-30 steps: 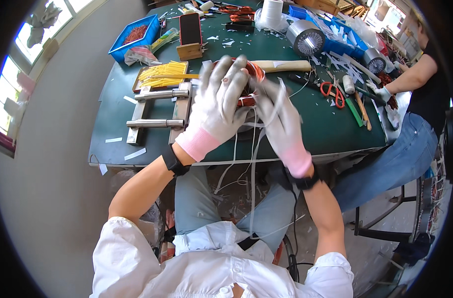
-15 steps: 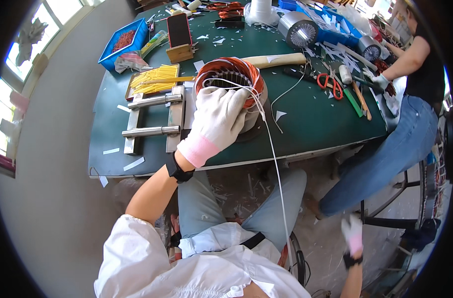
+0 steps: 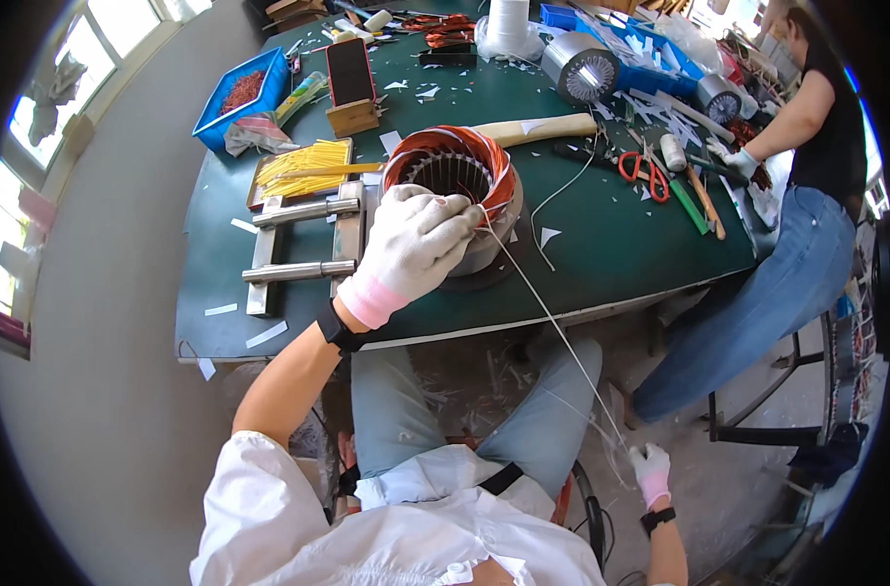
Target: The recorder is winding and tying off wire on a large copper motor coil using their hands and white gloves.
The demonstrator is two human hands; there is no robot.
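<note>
A stator (image 3: 498, 230), a steel ring with orange-red copper windings round its top, stands near the table's front edge. My left hand (image 3: 415, 244), in a white glove with a pink cuff, rests against its near left side. The fingers are closed at the winding, where they pinch a thin white cord (image 3: 547, 313). From there the cord runs down to the right, nearly straight, to my right hand (image 3: 652, 471). That hand, gloved alike, is held low beside my knee with its fingers closed round the cord.
Left of the stator lie a metal frame (image 3: 303, 269) with two rods and a tray of yellow strips (image 3: 313, 166). Behind stand a phone (image 3: 351, 73) on a wooden block and a blue bin (image 3: 240, 93). Red-handled scissors (image 3: 644, 176) lie right, near a co-worker (image 3: 806, 127).
Loose cord loops over the stator's top are gone, and the cord is stretched further right. My right hand has moved left and slightly down; my left hand has shifted slightly left and down.
</note>
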